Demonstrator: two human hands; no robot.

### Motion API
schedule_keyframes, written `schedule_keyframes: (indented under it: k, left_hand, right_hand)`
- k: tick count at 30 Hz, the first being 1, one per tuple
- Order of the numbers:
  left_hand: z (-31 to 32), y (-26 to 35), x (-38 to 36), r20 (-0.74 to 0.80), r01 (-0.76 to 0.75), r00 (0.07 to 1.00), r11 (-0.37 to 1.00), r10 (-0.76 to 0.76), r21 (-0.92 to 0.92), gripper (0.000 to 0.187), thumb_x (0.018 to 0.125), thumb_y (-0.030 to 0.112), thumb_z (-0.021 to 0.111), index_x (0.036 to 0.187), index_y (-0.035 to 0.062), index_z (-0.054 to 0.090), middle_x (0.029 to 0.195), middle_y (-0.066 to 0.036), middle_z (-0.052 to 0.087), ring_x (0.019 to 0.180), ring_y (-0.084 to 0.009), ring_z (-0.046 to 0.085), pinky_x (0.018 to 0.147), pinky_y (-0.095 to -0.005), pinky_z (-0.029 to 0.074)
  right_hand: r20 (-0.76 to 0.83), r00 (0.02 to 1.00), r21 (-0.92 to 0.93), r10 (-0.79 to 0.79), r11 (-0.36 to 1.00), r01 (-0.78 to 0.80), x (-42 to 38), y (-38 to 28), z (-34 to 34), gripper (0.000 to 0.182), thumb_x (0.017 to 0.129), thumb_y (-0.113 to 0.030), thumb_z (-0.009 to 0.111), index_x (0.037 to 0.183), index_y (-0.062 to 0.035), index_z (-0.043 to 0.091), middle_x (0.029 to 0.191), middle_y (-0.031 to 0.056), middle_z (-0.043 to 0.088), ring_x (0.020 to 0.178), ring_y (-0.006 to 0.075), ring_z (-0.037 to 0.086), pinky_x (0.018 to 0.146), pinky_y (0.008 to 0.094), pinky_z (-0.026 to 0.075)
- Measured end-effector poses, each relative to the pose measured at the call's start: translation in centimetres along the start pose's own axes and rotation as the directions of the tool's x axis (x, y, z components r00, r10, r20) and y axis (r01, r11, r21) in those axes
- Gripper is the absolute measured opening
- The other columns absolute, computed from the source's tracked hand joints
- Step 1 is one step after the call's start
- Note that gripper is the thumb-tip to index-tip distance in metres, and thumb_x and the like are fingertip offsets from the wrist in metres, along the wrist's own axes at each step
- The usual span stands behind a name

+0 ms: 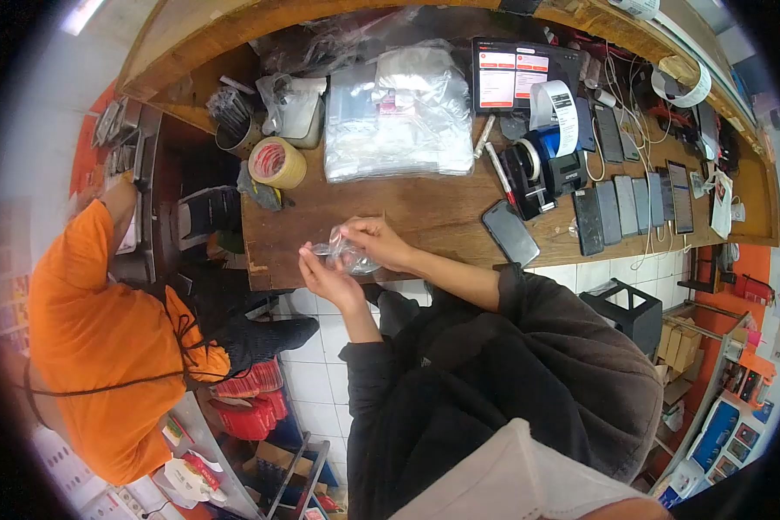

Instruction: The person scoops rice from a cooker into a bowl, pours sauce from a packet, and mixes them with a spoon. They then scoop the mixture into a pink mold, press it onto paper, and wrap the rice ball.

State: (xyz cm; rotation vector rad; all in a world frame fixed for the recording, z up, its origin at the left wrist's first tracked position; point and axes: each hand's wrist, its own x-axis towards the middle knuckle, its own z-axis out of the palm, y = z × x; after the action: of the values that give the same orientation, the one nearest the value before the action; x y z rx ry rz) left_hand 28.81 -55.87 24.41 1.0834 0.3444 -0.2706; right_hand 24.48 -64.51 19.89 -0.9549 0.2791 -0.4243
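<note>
Wooden counter (pixel 407 212) crowded with phones (pixel 633 204), tape roll (pixel 276 162), plastic bags (pixel 399 113).

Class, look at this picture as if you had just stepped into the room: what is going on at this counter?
A person in a dark jacket holds a small clear plastic bag in both hands at the edge of a wooden counter. The left hand supports it from below, and the right hand pinches its top. A row of phones, a tape dispenser, a roll of tape and a pile of plastic bags lie on the counter. Another person in an orange shirt stands alongside.
</note>
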Motion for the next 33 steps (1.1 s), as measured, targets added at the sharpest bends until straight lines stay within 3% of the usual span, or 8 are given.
schedule_keyframes:
  k: [5,10,15,17,19,25,28,33]
  left_hand:
    - [1.2,1.8,-3.0,0.784,-0.852,0.500,0.368,0.367,0.371,0.009,0.081,0.008,0.061,0.087,0.0039,0.067,0.084,-0.007,0.061,0.076,-0.0198,0.055,0.071,-0.0302,0.042]
    - [-0.8,2.9,-1.8,0.766,-0.796,0.591,0.332,0.252,0.505,0.008,0.078,0.002,0.064,0.083,0.0040,0.069,0.080,-0.007,0.061,0.076,-0.0183,0.055,0.072,-0.0286,0.041]
    - [-1.9,1.3,-1.5,0.578,-0.359,0.806,0.883,0.129,0.304,0.041,0.073,-0.006,0.066,0.110,0.0047,0.052,0.093,-0.003,0.052,0.081,-0.0094,0.053,0.065,-0.0248,0.043]
    - [-2.5,1.5,-0.8,0.553,-0.352,0.830,0.839,0.075,0.415,0.049,0.071,-0.005,0.065,0.113,0.0063,0.043,0.096,-0.004,0.048,0.080,-0.0145,0.054,0.067,-0.0294,0.042]
    - [-1.7,2.1,-1.0,0.670,-0.736,0.675,0.221,0.309,0.640,0.039,0.069,-0.003,0.060,0.105,0.0050,0.047,0.094,-0.007,0.047,0.076,-0.0217,0.053,0.069,-0.0332,0.038]
    - [-2.0,0.7,-0.7,0.652,-0.765,0.640,0.254,0.408,0.592,0.017,0.070,0.001,0.058,0.087,0.0003,0.054,0.070,-0.007,0.051,0.073,-0.0226,0.053,0.069,-0.0323,0.038]
    - [-2.7,3.5,-0.1,0.677,-0.481,0.728,0.620,-0.111,0.619,0.015,0.078,0.004,0.066,0.089,0.0012,0.056,0.088,-0.005,0.061,0.081,-0.0084,0.056,0.071,-0.0224,0.043]
    - [-2.6,2.8,0.8,0.569,-0.205,0.810,0.839,-0.144,0.504,0.011,0.082,0.009,0.064,0.087,0.0012,0.058,0.081,-0.002,0.060,0.074,-0.0075,0.055,0.066,-0.0215,0.042]
  right_hand:
    - [-0.078,0.956,0.149,0.283,0.951,-0.269,1.1,-3.5,-0.1,0.026,0.092,-0.027,0.052,0.095,-0.0032,0.063,0.074,-0.0005,0.056,0.063,0.0059,0.052,0.056,0.0197,0.044]
    - [-0.001,0.907,0.045,0.420,0.906,-0.420,0.7,-5.5,1.1,0.025,0.092,-0.026,0.052,0.092,-0.0032,0.062,0.073,-0.0014,0.055,0.061,0.0045,0.049,0.051,0.0190,0.038]
    - [0.184,0.887,-0.122,0.423,0.906,-0.406,0.5,-5.8,0.6,0.025,0.092,-0.024,0.052,0.092,-0.0019,0.063,0.081,0.0000,0.054,0.064,0.0051,0.050,0.058,0.0195,0.042]
    - [0.358,0.926,-0.462,0.122,0.884,0.063,0.2,-5.1,0.1,0.019,0.088,-0.018,0.057,0.088,-0.0011,0.064,0.094,0.0047,0.052,0.076,0.0106,0.051,0.069,0.0249,0.044]
    - [0.426,0.904,-0.558,0.030,0.795,0.237,-1.7,-6.6,1.4,0.015,0.085,-0.015,0.060,0.088,-0.0015,0.064,0.098,0.0071,0.049,0.083,0.0147,0.051,0.074,0.0281,0.043]
    - [0.435,0.889,-0.729,-0.144,0.523,0.441,-3.7,-6.4,0.4,0.012,0.079,-0.010,0.065,0.089,-0.0040,0.065,0.101,0.0124,0.048,0.100,0.0264,0.048,0.086,0.0341,0.040]
    - [0.307,0.945,-0.785,-0.108,0.533,0.316,-3.5,-6.7,-0.7,0.010,0.080,-0.007,0.063,0.088,-0.0023,0.065,0.102,0.0123,0.049,0.098,0.0277,0.051,0.082,0.0333,0.043]
    - [0.300,0.948,-0.776,-0.106,0.552,0.307,-3.7,-6.5,-0.4,0.013,0.082,-0.015,0.061,0.086,-0.0027,0.064,0.104,0.0124,0.048,0.103,0.0288,0.048,0.086,0.0369,0.040]
